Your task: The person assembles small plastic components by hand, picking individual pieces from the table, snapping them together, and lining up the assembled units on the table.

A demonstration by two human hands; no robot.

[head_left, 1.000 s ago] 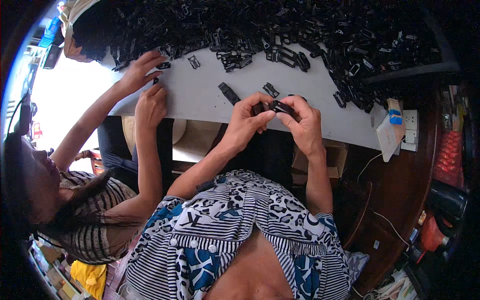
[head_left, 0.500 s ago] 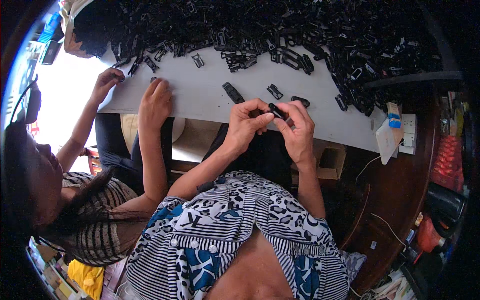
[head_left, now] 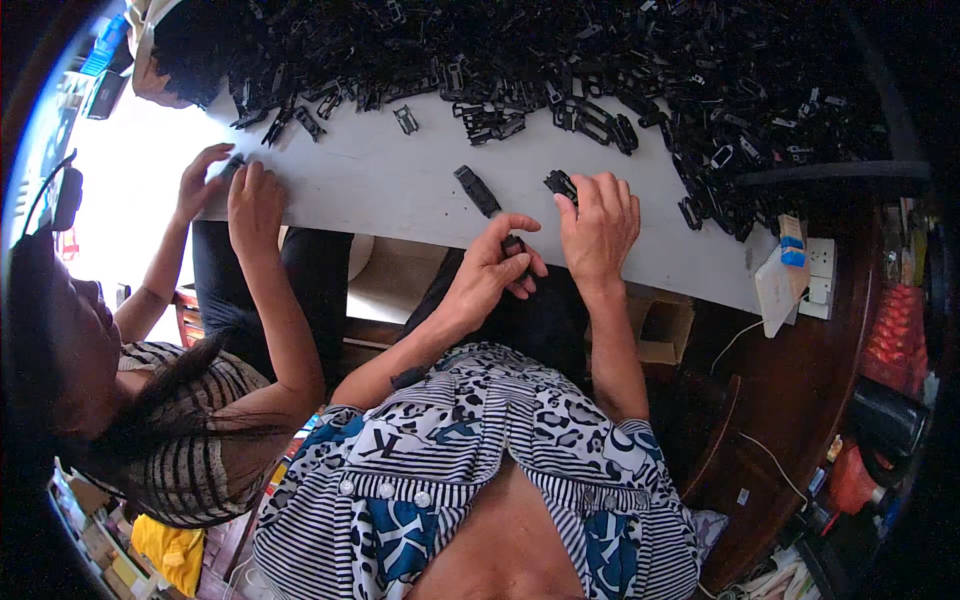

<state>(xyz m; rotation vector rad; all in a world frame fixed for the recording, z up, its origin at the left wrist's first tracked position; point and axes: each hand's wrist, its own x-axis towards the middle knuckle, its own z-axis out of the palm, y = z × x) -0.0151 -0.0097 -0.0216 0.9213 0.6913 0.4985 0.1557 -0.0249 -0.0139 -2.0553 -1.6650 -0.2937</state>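
Observation:
Two pieces joined or stacked, I cannot tell which, may make up the small black plastic part (head_left: 513, 245) that my left hand (head_left: 488, 272) pinches just off the table's near edge. To its right, my right hand (head_left: 600, 228) reaches over the table with the thumb apart from the fingers. Beside its thumb and forefinger lies a black clip-like frame (head_left: 560, 184), partly covered by the hand. What is under the palm is hidden. A longer ridged black piece (head_left: 476, 191) lies on the table, up and left from my left hand.
A big heap of black plastic parts (head_left: 560, 60) covers the far side of the white table (head_left: 370, 190). A co-worker's hands (head_left: 256, 205) handle a small part at the left. A white box (head_left: 780, 285) and a power strip (head_left: 819, 275) stand at the right corner.
My right hand has let go of the part and moved up over the table to the frame. My left hand keeps the part, slightly lower. The co-worker's nearer hand has moved left.

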